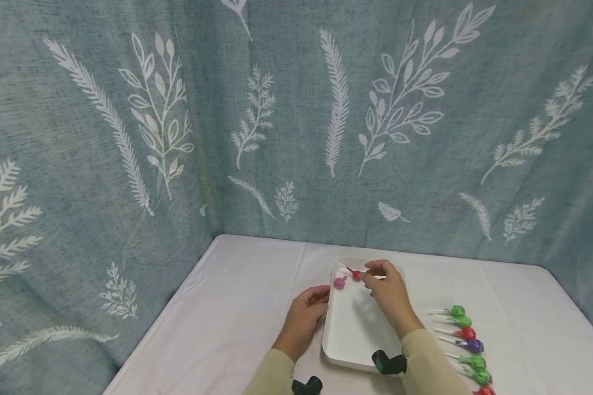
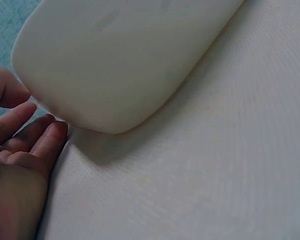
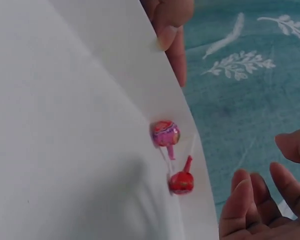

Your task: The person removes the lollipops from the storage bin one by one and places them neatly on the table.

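Note:
A white tray (image 1: 358, 329) lies on the table in front of me. Inside it, at the far left corner, are a pink lollipop (image 1: 339, 283) and a red lollipop (image 1: 356, 275); the right wrist view shows their white sticks crossing near the tray wall. My left hand (image 1: 306, 315) holds the tray's left edge, with fingertips against the outer wall in the left wrist view. Above the tray's far end is my right hand (image 1: 385, 288), close beside the red lollipop. Its fingers are loosely bent and hold nothing, apart from the lollipops in the right wrist view.
Right of the tray, several lollipops lie in a column, among them a green one (image 1: 457, 311), a red one (image 1: 468, 333) and a purple one (image 1: 474, 345), sticks pointing left. A white cloth (image 1: 257, 291) covers the table. Blue-green curtains (image 1: 296, 137) with white leaf prints hang behind and beside it.

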Tool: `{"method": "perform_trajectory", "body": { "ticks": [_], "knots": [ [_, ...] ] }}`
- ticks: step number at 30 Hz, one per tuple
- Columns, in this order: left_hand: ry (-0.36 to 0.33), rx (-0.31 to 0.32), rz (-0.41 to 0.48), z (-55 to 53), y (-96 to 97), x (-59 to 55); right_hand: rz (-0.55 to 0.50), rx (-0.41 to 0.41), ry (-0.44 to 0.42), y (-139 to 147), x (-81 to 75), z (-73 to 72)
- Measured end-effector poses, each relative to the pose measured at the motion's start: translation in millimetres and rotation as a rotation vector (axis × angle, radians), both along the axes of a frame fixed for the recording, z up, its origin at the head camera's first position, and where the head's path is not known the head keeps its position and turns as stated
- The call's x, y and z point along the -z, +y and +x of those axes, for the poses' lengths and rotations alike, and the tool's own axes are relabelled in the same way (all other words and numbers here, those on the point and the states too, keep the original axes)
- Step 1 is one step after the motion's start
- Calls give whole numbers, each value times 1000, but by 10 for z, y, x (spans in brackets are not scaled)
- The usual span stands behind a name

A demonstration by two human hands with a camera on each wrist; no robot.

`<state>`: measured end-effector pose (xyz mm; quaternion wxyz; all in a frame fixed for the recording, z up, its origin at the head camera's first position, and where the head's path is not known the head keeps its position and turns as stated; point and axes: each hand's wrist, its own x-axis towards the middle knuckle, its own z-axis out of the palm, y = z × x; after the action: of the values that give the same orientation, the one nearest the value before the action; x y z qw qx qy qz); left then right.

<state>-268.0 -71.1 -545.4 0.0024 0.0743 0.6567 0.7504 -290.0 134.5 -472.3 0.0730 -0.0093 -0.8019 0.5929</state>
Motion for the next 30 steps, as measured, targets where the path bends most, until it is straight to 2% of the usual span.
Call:
{"method": "perform_trajectory", "body": {
  "ticks": [10, 16, 22, 30],
  "knots": [
    [-8, -4, -36, -7, 15, 3, -33, 13, -57, -30, 116, -135],
    [-5, -5, -38, -27, -5, 0, -59, -8, -94, -78, 163, -245],
    [-18, -5, -21, -6, 1, -20, -34, -45, -112, -102, 287, -377],
    [-45, -27, -65, -7, 7, -41, -16, -96, -99, -92, 382, -400]
  ]
}}
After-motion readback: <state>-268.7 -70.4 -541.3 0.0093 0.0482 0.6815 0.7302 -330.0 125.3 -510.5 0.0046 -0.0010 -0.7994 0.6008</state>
